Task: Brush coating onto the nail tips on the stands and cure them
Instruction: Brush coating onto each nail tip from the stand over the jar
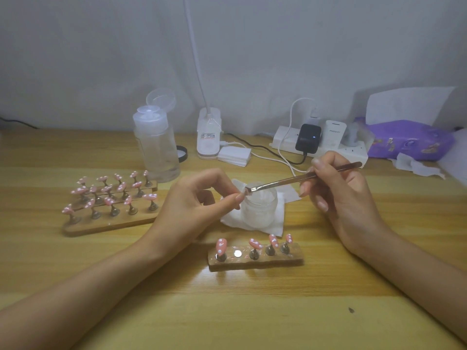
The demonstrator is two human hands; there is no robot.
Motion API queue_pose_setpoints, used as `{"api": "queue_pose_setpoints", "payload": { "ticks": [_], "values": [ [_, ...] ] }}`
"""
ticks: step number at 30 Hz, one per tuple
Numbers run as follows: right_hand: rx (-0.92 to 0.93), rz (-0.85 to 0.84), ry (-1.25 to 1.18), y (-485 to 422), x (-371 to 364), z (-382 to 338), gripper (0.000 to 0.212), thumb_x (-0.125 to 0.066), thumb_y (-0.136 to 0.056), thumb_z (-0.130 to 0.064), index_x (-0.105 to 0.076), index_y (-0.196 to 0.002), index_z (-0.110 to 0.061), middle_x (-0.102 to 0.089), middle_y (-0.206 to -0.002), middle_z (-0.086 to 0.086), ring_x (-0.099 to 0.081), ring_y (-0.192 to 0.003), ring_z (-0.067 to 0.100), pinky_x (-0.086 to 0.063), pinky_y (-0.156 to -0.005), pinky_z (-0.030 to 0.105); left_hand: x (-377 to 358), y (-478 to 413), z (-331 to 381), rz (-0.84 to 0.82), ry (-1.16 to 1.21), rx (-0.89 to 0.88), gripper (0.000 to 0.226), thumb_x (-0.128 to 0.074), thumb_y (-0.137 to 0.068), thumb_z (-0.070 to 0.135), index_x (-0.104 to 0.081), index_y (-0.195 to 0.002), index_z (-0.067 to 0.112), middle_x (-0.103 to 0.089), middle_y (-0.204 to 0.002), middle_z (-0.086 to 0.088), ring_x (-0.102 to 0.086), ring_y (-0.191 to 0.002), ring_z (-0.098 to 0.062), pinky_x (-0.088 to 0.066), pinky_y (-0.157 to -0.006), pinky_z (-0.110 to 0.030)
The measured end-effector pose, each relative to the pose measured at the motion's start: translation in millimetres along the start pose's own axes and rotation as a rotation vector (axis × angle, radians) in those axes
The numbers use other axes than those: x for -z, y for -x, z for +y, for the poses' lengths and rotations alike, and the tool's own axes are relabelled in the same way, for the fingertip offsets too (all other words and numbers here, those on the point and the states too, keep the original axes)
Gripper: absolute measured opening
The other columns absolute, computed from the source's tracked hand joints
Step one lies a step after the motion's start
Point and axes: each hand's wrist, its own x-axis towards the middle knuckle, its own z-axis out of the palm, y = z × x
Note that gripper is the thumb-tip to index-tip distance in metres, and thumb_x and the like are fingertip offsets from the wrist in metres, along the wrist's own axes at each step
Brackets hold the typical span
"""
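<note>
My right hand (341,198) grips a thin metal-handled brush (303,178); its bristle end hovers over the open frosted jar (257,210), right at my left fingertips. My left hand (199,200) is curled, thumb and forefinger pinching a small nail tip that the fingers mostly hide. The jar stands on a white wipe (255,227). In front of it lies a wooden stand (255,262) carrying several pink white-dotted nail tips (255,243) on pegs, with one bare round magnet (237,253). At the left, more wooden stands (108,222) hold several similar pink tips (108,201).
Along the back of the wooden table: a clear pump bottle (158,147) with its lid flipped up, a white lamp base (208,132), a stack of white pads (235,154), a power strip (351,151) with chargers and cables, a purple tissue pack (409,140), a crumpled tissue (417,168).
</note>
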Motion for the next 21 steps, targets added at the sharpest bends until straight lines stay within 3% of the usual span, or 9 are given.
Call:
{"api": "queue_pose_setpoints", "payload": {
  "ticks": [2, 6, 12, 21],
  "values": [
    [-0.022, 0.018, 0.025, 0.2, 0.2, 0.8, 0.025, -0.063, -0.090, -0.031, -0.049, -0.074, -0.017, -0.065, -0.059, 0.006, -0.033, -0.038, 0.009, -0.034, -0.043, 0.013, 0.5, 1.0, -0.6, 0.000, -0.001, 0.010, 0.015, -0.076, -0.085, 0.020, -0.068, -0.074, 0.012, -0.063, -0.061, 0.015, -0.041, -0.045, -0.001, -0.032, -0.046, -0.010],
    [-0.003, 0.039, -0.013, -0.4, 1.1, -0.4, 0.022, -0.061, -0.088, -0.033, -0.052, -0.073, -0.019, -0.065, -0.059, 0.006, -0.033, -0.037, 0.008, -0.033, -0.041, 0.014, 1.9, 0.3, -1.5, -0.002, 0.006, 0.011, 0.015, -0.077, -0.083, 0.024, -0.069, -0.075, 0.013, -0.067, -0.068, 0.009, -0.043, -0.048, -0.005, -0.034, -0.048, -0.013],
    [-0.009, 0.011, 0.031, 0.7, -0.7, 1.1, 0.025, -0.061, -0.089, -0.031, -0.047, -0.074, -0.016, -0.065, -0.059, 0.008, -0.031, -0.038, 0.009, -0.032, -0.043, 0.014, 1.7, 0.5, -2.9, -0.011, -0.006, -0.003, 0.014, -0.076, -0.084, 0.020, -0.068, -0.076, 0.012, -0.059, -0.053, 0.020, -0.040, -0.041, 0.000, -0.030, -0.044, -0.007],
    [0.044, 0.021, -0.023, -0.7, 2.1, 0.3, 0.026, -0.055, -0.093, -0.027, -0.058, -0.068, -0.026, -0.066, -0.059, 0.007, -0.032, -0.036, 0.009, -0.032, -0.041, 0.013, 2.0, 0.3, -0.1, -0.011, 0.004, 0.010, 0.021, -0.076, -0.076, 0.032, -0.070, -0.077, 0.012, -0.068, -0.066, 0.011, -0.044, -0.048, -0.009, -0.035, -0.047, -0.015]
  ]
}}
